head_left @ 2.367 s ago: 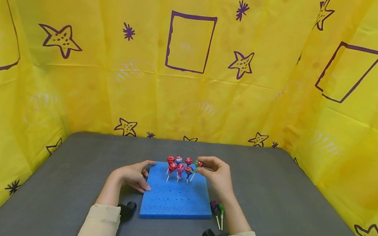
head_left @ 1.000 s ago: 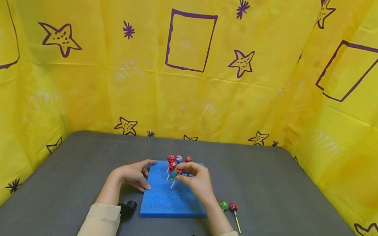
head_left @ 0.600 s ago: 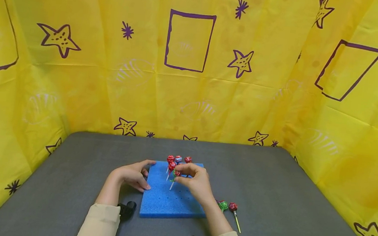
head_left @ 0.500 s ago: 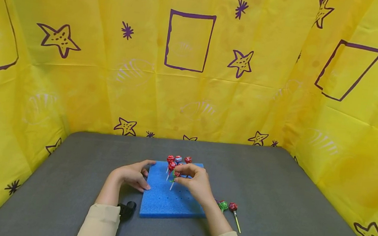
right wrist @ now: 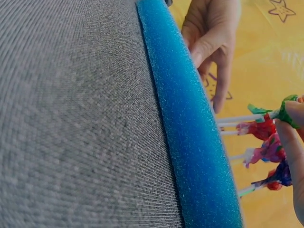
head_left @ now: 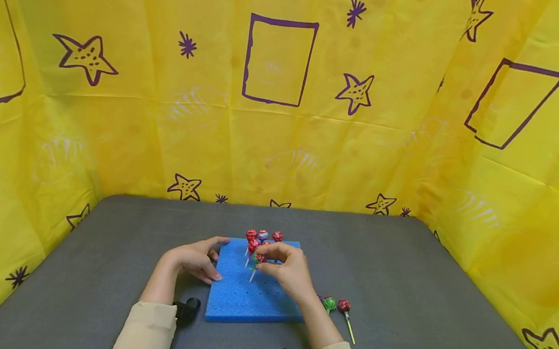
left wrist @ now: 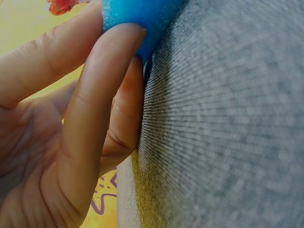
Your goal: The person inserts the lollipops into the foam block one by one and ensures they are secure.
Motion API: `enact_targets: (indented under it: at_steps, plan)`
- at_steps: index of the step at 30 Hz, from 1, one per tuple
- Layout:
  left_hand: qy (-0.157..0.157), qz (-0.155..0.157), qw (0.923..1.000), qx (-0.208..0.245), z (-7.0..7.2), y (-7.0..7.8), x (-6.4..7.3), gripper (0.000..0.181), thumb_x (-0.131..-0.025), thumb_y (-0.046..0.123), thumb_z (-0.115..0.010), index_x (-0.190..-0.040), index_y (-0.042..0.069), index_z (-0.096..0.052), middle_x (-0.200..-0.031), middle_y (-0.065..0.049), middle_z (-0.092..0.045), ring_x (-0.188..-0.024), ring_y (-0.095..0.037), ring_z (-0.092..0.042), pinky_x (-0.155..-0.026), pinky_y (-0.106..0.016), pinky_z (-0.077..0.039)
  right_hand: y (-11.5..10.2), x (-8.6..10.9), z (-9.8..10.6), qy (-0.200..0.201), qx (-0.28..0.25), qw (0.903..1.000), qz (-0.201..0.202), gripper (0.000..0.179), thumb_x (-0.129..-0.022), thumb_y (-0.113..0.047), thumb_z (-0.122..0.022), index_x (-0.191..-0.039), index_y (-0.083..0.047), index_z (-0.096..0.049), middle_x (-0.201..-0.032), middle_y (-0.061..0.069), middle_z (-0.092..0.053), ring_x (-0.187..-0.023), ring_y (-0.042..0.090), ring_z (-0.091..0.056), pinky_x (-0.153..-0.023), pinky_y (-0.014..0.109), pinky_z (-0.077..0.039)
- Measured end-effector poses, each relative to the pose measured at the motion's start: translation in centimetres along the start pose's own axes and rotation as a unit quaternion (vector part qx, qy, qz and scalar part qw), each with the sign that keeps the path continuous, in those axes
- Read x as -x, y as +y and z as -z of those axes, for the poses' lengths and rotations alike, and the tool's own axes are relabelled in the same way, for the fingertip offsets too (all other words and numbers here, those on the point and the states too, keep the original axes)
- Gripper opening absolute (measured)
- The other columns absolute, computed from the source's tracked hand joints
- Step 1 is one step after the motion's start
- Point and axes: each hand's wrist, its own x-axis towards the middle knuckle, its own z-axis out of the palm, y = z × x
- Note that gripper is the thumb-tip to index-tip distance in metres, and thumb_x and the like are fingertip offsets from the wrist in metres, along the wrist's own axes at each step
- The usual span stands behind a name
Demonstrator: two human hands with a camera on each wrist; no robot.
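Note:
A blue foam board (head_left: 242, 308) with small holes lies on the grey table. My left hand (head_left: 196, 258) holds its left edge, thumb against the foam in the left wrist view. My right hand (head_left: 291, 270) pinches a lollipop (head_left: 261, 258) in a red and green wrapper, just below its head. Its white stick points down at the board's surface; whether the tip is inside a hole cannot be told. Several lollipops stand upright behind it, among them a red one (head_left: 251, 234) and a blue-and-white one (head_left: 263, 235). Pink (right wrist: 268, 151) and dark blue (right wrist: 284, 173) ones show in the right wrist view.
To the right of the board lie a red lollipop (head_left: 344, 305) with a yellowish stick and a green one (head_left: 329, 303), with a purple one mostly hidden by my right forearm. A yellow patterned curtain (head_left: 271, 156) encloses the table (head_left: 425, 309).
My right hand has carried the red and green lollipop from the right end of the standing rows leftward and nearer me, then slightly lower. My left hand has stayed on the board.

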Motion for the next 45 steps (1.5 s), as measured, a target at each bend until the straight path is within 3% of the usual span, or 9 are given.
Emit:
enact_targets:
  at_steps: [11,20,27,36,45]
  plan:
    - [-0.004,0.000,1.0000,0.000,-0.04,0.04,-0.14,0.095,-0.079,-0.003,-0.078,-0.155,0.014,-0.024,-0.118,-0.019,-0.043,-0.074,-0.021,-0.062,-0.069,-0.033,-0.064,0.48,-0.05,0.02,-0.018,0.024,0.9995,0.014,0.019,-0.082,-0.003,-0.077,-0.098,-0.012,-0.076,-0.104,0.010,-0.076,-0.097,0.016,-0.071,-0.080,0.021,-0.060]
    - [-0.006,-0.002,1.0000,0.000,-0.08,0.10,-0.16,0.094,-0.079,-0.004,-0.077,-0.155,0.013,-0.024,-0.117,-0.018,-0.043,-0.073,-0.020,-0.062,-0.069,-0.033,-0.064,0.20,0.12,0.17,-0.042,0.035,0.9985,0.001,0.018,-0.085,-0.011,-0.076,-0.103,-0.015,-0.076,-0.107,0.005,-0.076,-0.103,0.019,-0.070,-0.082,0.020,-0.059]
    - [-0.006,-0.002,1.0000,-0.001,-0.07,-0.01,-0.17,0.094,-0.079,-0.003,-0.077,-0.155,0.014,-0.023,-0.118,-0.019,-0.043,-0.074,-0.020,-0.063,-0.069,-0.033,-0.064,0.02,0.20,0.29,-0.068,0.042,0.9968,0.007,0.021,-0.088,-0.016,-0.074,-0.109,-0.014,-0.076,-0.112,0.004,-0.074,-0.105,0.020,-0.068,-0.087,0.027,-0.060]
    - [-0.005,-0.001,1.0000,0.001,-0.04,0.01,-0.13,0.094,-0.079,-0.003,-0.077,-0.155,0.014,-0.023,-0.119,-0.020,-0.043,-0.074,-0.020,-0.063,-0.070,-0.033,-0.064,0.11,0.11,0.32,-0.074,0.048,0.9961,0.004,0.023,-0.088,-0.016,-0.074,-0.110,-0.014,-0.075,-0.113,0.003,-0.074,-0.108,0.021,-0.068,-0.090,0.032,-0.060]
    - [-0.005,0.000,1.0000,0.003,0.01,-0.01,-0.09,0.095,-0.079,-0.003,-0.077,-0.155,0.014,-0.023,-0.119,-0.019,-0.042,-0.074,-0.020,-0.063,-0.070,-0.034,-0.064,-0.18,-0.09,0.63,-0.063,0.042,0.9971,0.000,0.024,-0.087,-0.011,-0.075,-0.110,-0.009,-0.075,-0.110,0.006,-0.075,-0.104,0.019,-0.070,-0.085,0.025,-0.061]
